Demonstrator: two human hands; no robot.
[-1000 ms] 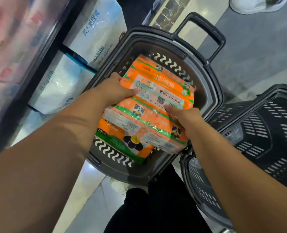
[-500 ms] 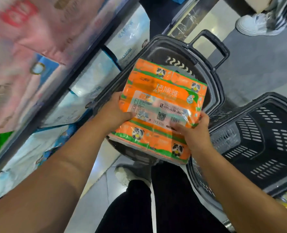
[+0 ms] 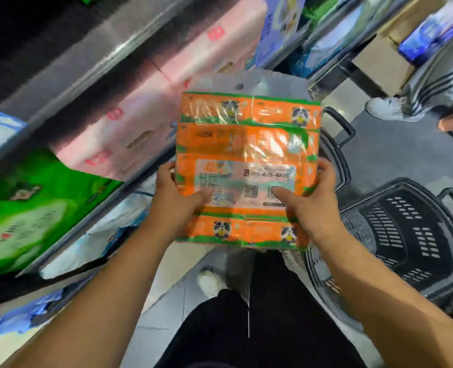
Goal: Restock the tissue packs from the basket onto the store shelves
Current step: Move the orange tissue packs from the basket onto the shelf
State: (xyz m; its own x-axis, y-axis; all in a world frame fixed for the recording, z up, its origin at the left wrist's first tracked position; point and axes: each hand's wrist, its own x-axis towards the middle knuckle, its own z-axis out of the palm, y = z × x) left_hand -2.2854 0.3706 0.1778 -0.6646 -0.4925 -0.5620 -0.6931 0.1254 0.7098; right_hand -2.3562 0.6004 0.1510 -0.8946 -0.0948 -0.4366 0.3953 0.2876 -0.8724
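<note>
Two hands: left hand (image 3: 174,200) and right hand (image 3: 313,205) grip the pack's lower side edges, thumbs pressed on its label face, fingers wrapped round the edges.
Pack: orange-and-green plastic-wrapped tissue multipack with panda prints (image 3: 246,144), held in the air just beside the shelving.
Shelving: metal store shelf (image 3: 87,67) at left, with pink wrapped packs (image 3: 140,115) and a green wrapped pack (image 3: 34,208).
Floor: black slotted plastic basket (image 3: 406,235) at right.

Tissue pack (image 3: 248,144) btwn left hand (image 3: 176,203) & right hand (image 3: 313,205); shelves (image 3: 87,67) to left, basket (image 3: 406,248) to right.
</note>
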